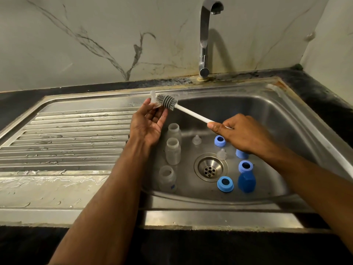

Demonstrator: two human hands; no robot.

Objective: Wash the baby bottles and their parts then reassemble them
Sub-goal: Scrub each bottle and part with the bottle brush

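My left hand (148,124) pinches a clear silicone teat (154,98) at its fingertips, above the sink's left edge. My right hand (242,133) grips the white handle of a bottle brush, and its grey bristled head (166,101) lies against the teat. Three clear bottles (172,151) stand open-mouthed along the left of the sink basin (267,115). Two more clear teats (196,140) sit near the drain (210,167). Several blue collar rings (225,184) and a blue cap (246,181) lie on the right of the basin floor.
A chrome tap (205,39) rises behind the basin, with no water running. A wet ribbed drainboard (72,138) stretches to the left. A dark counter (324,96) borders the sink, backed by a marble-patterned wall.
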